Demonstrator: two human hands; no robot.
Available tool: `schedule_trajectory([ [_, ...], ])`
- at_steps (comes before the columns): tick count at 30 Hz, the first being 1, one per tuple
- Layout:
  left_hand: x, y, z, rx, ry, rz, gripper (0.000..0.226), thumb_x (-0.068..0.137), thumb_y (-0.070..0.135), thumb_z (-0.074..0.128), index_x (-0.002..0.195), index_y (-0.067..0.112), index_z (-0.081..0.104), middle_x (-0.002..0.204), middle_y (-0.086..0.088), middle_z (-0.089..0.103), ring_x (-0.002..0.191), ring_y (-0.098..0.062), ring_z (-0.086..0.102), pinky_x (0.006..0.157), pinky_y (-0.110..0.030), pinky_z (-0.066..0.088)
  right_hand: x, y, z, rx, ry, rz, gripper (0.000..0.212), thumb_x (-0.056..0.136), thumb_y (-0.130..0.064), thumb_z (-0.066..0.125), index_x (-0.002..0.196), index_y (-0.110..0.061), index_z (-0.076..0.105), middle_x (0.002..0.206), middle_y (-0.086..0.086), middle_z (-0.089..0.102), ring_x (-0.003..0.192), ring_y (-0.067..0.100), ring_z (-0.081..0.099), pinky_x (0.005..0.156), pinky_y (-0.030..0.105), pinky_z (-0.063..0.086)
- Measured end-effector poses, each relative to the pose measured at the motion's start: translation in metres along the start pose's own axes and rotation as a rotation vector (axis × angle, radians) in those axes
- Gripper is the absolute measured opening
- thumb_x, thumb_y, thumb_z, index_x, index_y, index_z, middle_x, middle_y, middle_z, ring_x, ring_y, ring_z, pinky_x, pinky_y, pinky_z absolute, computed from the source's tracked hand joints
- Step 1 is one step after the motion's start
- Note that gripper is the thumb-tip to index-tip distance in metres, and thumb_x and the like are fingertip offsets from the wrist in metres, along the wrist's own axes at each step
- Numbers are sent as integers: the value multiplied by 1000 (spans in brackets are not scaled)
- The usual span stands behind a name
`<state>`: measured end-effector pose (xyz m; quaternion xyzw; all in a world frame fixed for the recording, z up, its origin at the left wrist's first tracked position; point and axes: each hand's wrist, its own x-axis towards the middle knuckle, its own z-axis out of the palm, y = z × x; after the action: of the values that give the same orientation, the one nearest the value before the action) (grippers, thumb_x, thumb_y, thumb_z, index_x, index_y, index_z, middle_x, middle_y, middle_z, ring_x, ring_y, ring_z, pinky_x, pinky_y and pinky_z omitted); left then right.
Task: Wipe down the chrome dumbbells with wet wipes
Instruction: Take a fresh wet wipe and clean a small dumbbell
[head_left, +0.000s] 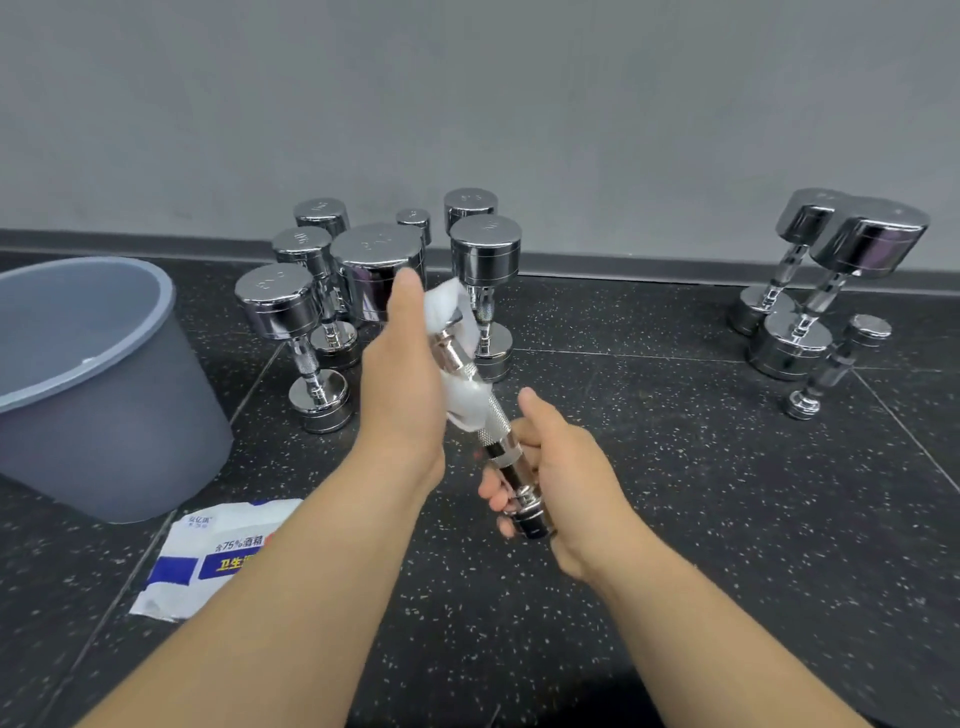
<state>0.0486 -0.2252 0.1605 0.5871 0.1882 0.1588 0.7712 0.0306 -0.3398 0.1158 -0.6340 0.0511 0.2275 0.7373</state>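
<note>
I hold a small chrome dumbbell (498, 431) tilted in the air above the dark floor. My right hand (561, 478) grips its near end, fingers curled round the lower head. My left hand (405, 374) holds a white wet wipe (462, 358) wrapped round the far head and the upper part of the handle. Several larger chrome dumbbells (374, 275) stand on end behind my hands by the wall. Three more dumbbells (826, 291) stand at the right.
A grey plastic bin (98, 395) stands at the left. A white and blue wet wipe pack (208, 556) lies on the speckled black floor (675, 467) under my left forearm. A grey wall runs along the back.
</note>
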Motion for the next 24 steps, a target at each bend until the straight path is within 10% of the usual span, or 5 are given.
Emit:
schedule_trajectory([
  [6, -24, -25, 20, 217, -270, -45, 46, 96, 57, 46, 78, 17, 57, 59, 1, 50, 45, -16, 43, 43, -26, 34, 0, -20, -9, -30, 135, -186, 31, 97, -21, 35, 89, -1, 57, 57, 13, 60, 46, 22, 50, 42, 26, 38],
  [11, -6, 11, 10, -470, -268, -125, 48, 98, 58, 37, 121, 19, 55, 109, -9, 69, 96, -18, 65, 80, -30, 49, 1, -10, -5, 5, 115, -85, 19, 93, -17, 36, 92, -7, 51, 58, 16, 58, 46, 23, 48, 44, 28, 36],
  [17, -40, -10, 23, -60, -323, -199, 84, 81, 78, 20, 100, 12, 68, 97, -6, 75, 70, -10, 68, 53, -20, 48, 5, -11, -4, -191, 244, -267, 27, 92, -19, 35, 76, -10, 54, 55, 6, 58, 48, 21, 52, 51, 35, 43],
  [24, -9, 7, 11, -425, -246, -107, 85, 93, 74, 15, 132, 12, 57, 117, -19, 69, 103, -26, 69, 80, -34, 53, -1, -10, -1, -308, 242, -256, 21, 94, -11, 31, 84, -16, 49, 63, 12, 67, 49, 18, 59, 48, 31, 43],
])
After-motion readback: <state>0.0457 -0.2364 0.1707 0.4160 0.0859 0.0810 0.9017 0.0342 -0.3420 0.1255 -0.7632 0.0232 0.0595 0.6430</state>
